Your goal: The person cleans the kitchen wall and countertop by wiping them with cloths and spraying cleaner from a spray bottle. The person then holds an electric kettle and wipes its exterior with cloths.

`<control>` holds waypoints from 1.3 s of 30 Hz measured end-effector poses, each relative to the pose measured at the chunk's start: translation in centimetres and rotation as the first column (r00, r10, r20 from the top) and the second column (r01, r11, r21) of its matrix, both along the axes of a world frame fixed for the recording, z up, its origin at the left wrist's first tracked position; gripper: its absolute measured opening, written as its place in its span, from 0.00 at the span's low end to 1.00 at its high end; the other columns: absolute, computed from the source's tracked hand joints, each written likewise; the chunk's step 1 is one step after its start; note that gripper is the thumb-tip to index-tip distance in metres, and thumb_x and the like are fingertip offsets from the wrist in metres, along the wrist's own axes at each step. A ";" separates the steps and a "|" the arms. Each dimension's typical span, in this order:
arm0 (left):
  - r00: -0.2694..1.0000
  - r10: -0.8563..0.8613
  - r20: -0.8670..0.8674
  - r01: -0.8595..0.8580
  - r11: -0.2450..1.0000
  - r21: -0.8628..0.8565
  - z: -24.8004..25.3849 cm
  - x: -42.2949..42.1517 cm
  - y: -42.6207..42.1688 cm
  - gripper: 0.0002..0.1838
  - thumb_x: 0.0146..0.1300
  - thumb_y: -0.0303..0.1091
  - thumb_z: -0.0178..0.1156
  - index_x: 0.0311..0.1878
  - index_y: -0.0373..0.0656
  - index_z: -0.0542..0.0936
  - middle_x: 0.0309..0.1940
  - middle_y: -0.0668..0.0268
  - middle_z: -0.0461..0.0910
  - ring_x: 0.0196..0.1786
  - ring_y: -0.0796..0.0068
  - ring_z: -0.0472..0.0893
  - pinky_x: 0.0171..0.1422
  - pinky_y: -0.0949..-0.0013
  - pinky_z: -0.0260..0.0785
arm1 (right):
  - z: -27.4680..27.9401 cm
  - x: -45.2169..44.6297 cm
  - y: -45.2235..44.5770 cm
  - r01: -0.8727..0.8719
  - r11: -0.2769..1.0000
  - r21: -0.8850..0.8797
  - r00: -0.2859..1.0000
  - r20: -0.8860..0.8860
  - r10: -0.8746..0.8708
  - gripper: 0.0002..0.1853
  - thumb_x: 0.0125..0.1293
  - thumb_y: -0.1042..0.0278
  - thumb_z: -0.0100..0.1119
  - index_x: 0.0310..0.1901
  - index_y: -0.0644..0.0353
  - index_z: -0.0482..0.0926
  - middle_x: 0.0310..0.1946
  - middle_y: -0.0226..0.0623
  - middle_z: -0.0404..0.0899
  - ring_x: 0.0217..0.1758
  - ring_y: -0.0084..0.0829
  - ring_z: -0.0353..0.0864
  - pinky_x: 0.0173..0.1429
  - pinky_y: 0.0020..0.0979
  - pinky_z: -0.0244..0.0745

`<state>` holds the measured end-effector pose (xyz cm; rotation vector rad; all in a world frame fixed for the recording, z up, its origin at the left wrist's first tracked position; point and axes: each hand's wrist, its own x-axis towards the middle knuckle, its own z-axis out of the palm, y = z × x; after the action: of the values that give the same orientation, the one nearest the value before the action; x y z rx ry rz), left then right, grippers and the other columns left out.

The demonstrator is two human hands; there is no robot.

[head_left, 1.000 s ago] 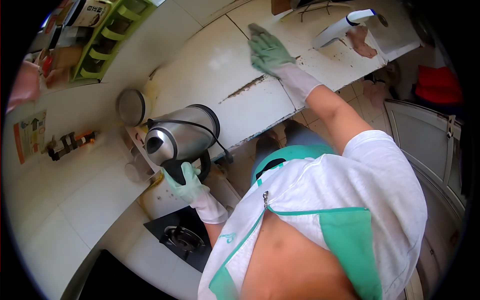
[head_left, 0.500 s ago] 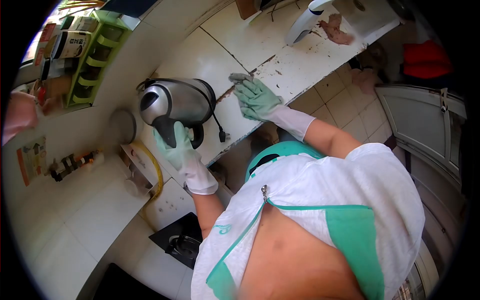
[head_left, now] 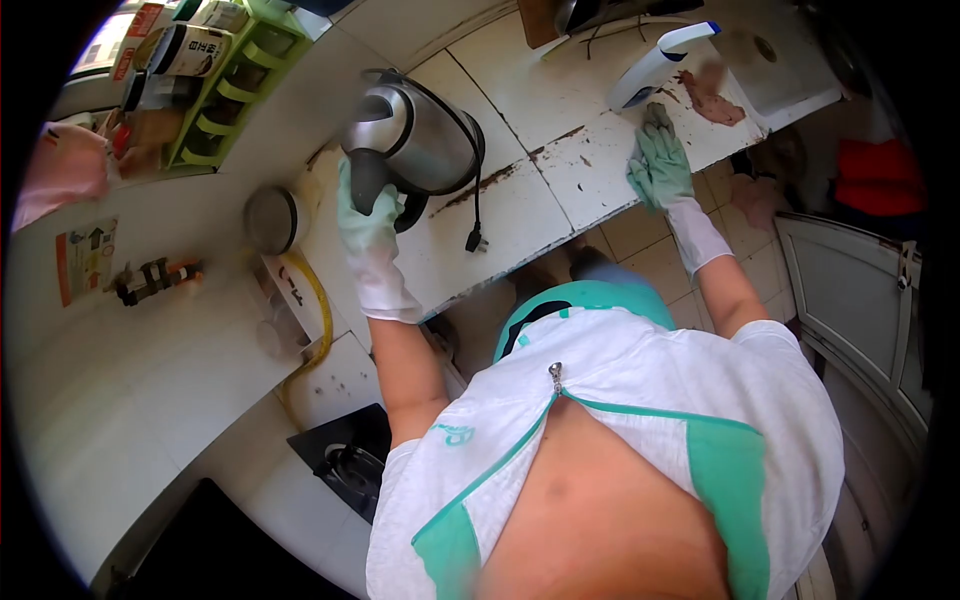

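My left hand (head_left: 368,235), in a pale green and white rubber glove, is closed around the black handle of a silver electric kettle (head_left: 425,140). The black cord loops around the kettle's body, and its plug (head_left: 477,241) hangs on the near side. On the right, my gloved right hand (head_left: 660,165) presses on the white counter (head_left: 500,225), just below a white spray bottle (head_left: 650,75). A small grey cloth (head_left: 656,113) appears under its fingertips, mostly hidden by them. A brownish crumpled scrap (head_left: 712,100) lies right of that hand.
Dark stains (head_left: 490,185) mark the tile joints beside the kettle. A green rack (head_left: 225,105) with jars stands at upper left. A yellow hose (head_left: 322,310) runs down the left side. A white cabinet door (head_left: 840,275) stands at right, with red cloth (head_left: 880,170) above it.
My left hand has moved the kettle back toward the wall, baring stained counter. My right hand has slid right along the counter to the spray bottle. The view has shifted slightly.
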<state>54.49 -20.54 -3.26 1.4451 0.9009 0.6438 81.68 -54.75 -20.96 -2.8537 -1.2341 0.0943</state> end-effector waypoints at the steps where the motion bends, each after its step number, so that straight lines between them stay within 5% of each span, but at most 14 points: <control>1: 1.000 -0.020 -0.011 0.021 0.999 0.042 -0.2 0.0 0.2 0.37 0.59 0.20 0.59 0.73 0.34 0.60 0.38 0.66 0.78 0.27 0.82 0.75 0.31 0.78 0.70 | 0.1 0.2 0.2 0.031 0.999 -0.005 0.999 0.013 -0.031 0.37 0.65 0.48 0.50 0.73 0.53 0.58 0.73 0.42 0.58 0.78 0.45 0.52 0.79 0.46 0.42; 4: 0.959 -0.102 -0.266 0.130 0.987 0.089 2.5 0.0 0.0 0.38 0.59 0.28 0.62 0.73 0.34 0.60 0.47 0.59 0.80 0.40 0.71 0.81 0.47 0.69 0.74 | 0.0 0.0 0.8 0.080 0.997 -0.025 0.997 0.016 -0.079 0.36 0.67 0.47 0.47 0.73 0.53 0.58 0.74 0.42 0.58 0.78 0.45 0.51 0.79 0.46 0.41; 7: 0.894 0.176 -0.412 0.199 0.666 0.719 4.6 -0.2 -1.3 0.36 0.57 0.35 0.67 0.69 0.39 0.68 0.59 0.51 0.74 0.64 0.57 0.72 0.70 0.58 0.61 | 0.0 -0.6 1.2 0.102 0.994 -0.032 0.993 0.065 -0.099 0.35 0.68 0.47 0.44 0.74 0.53 0.57 0.74 0.43 0.57 0.78 0.45 0.51 0.80 0.45 0.39; 8: 0.887 0.138 -0.440 0.281 0.594 0.753 5.8 0.7 -1.5 0.36 0.57 0.37 0.67 0.69 0.40 0.68 0.62 0.50 0.72 0.68 0.55 0.68 0.73 0.56 0.55 | -0.3 -0.6 1.2 0.092 0.995 -0.038 0.994 0.064 -0.089 0.35 0.68 0.47 0.44 0.74 0.53 0.56 0.74 0.42 0.57 0.78 0.45 0.51 0.80 0.45 0.39; 12: 0.765 0.100 -0.636 0.589 0.290 0.754 9.6 6.6 -3.8 0.39 0.55 0.44 0.70 0.69 0.46 0.68 0.68 0.53 0.68 0.73 0.49 0.62 0.79 0.50 0.44 | -0.4 0.0 1.4 0.062 0.995 -0.084 0.998 0.018 -0.061 0.35 0.69 0.47 0.42 0.74 0.53 0.56 0.74 0.42 0.57 0.78 0.44 0.50 0.80 0.46 0.38; 16: 0.592 0.276 -0.757 0.806 -0.182 0.563 5.9 10.5 -2.5 0.33 0.55 0.34 0.64 0.67 0.54 0.71 0.70 0.62 0.68 0.74 0.55 0.63 0.79 0.47 0.43 | 0.6 0.2 1.2 0.063 0.995 -0.079 0.998 -0.011 -0.064 0.35 0.69 0.46 0.42 0.74 0.54 0.56 0.74 0.42 0.57 0.78 0.44 0.50 0.80 0.46 0.37; 17: 0.612 0.236 -0.754 0.789 -0.244 0.564 4.6 11.0 -1.7 0.26 0.51 0.28 0.61 0.57 0.52 0.78 0.64 0.62 0.75 0.73 0.54 0.65 0.78 0.45 0.46 | -0.3 0.5 0.8 0.022 1.000 0.019 0.997 0.076 -0.023 0.34 0.67 0.50 0.46 0.72 0.54 0.61 0.71 0.43 0.62 0.76 0.44 0.56 0.79 0.45 0.43; 22: 0.516 0.009 -0.857 0.844 -0.180 0.506 3.7 12.5 -0.9 0.05 0.41 0.24 0.59 0.24 0.46 0.79 0.33 0.67 0.82 0.54 0.59 0.78 0.71 0.46 0.58 | -2.3 1.9 0.0 -0.052 0.954 0.294 0.998 0.048 0.039 0.33 0.57 0.60 0.56 0.67 0.56 0.67 0.66 0.45 0.68 0.71 0.48 0.63 0.75 0.44 0.55; 23: 0.643 -0.114 -0.757 0.728 -0.216 0.651 3.4 12.6 -0.5 0.06 0.38 0.24 0.60 0.22 0.47 0.78 0.28 0.66 0.80 0.47 0.62 0.79 0.70 0.49 0.61 | -1.8 1.7 0.1 -0.039 0.954 0.299 0.999 0.034 0.030 0.33 0.57 0.60 0.56 0.67 0.56 0.68 0.66 0.45 0.68 0.70 0.48 0.64 0.75 0.44 0.56; 27: 0.603 -0.047 -0.796 0.768 -0.236 0.596 6.0 11.7 -0.6 0.07 0.41 0.21 0.60 0.26 0.46 0.79 0.29 0.64 0.82 0.46 0.61 0.81 0.70 0.51 0.62 | -0.7 1.5 -0.1 -0.040 0.932 0.361 0.999 0.043 0.027 0.31 0.57 0.61 0.58 0.65 0.57 0.70 0.64 0.43 0.70 0.68 0.48 0.67 0.72 0.44 0.60; 33: 0.673 -0.022 -0.739 0.739 0.057 0.671 10.5 3.3 -0.7 0.14 0.45 0.13 0.57 0.34 0.41 0.82 0.42 0.63 0.85 0.58 0.59 0.79 0.72 0.52 0.59 | 4.9 2.4 1.4 0.411 0.527 0.744 0.908 -0.387 -0.162 0.46 0.55 0.55 0.73 0.70 0.63 0.59 0.68 0.53 0.63 0.68 0.51 0.67 0.72 0.43 0.64; 34: 0.683 -0.024 -0.730 0.729 0.094 0.679 10.1 1.6 -0.4 0.14 0.45 0.12 0.57 0.34 0.40 0.82 0.44 0.62 0.85 0.60 0.58 0.78 0.72 0.52 0.59 | 5.7 3.5 2.3 0.357 0.561 0.747 0.933 -0.251 -0.260 0.51 0.53 0.51 0.75 0.72 0.62 0.56 0.71 0.52 0.59 0.70 0.49 0.65 0.73 0.42 0.63; 35: 0.728 -0.098 -0.679 0.682 0.210 0.701 9.1 0.2 0.1 0.14 0.47 0.10 0.56 0.33 0.40 0.82 0.47 0.59 0.85 0.63 0.55 0.76 0.72 0.53 0.59 | 8.1 3.9 3.4 0.484 0.451 0.750 0.873 -0.448 -0.193 0.56 0.50 0.49 0.77 0.74 0.61 0.52 0.71 0.52 0.59 0.72 0.49 0.62 0.74 0.42 0.61; 39: 0.831 -0.323 -0.453 0.556 0.494 0.668 6.1 -2.3 1.5 0.16 0.49 0.06 0.50 0.35 0.34 0.81 0.59 0.54 0.79 0.70 0.52 0.69 0.74 0.57 0.60 | 8.1 7.9 7.9 0.415 0.338 0.845 0.905 -0.422 -0.056 0.57 0.47 0.52 0.80 0.73 0.59 0.52 0.66 0.49 0.65 0.67 0.44 0.68 0.69 0.39 0.67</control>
<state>52.19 -19.02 2.80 2.5267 0.3622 0.4435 89.57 -46.83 -12.83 -1.8157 -0.4601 -0.1187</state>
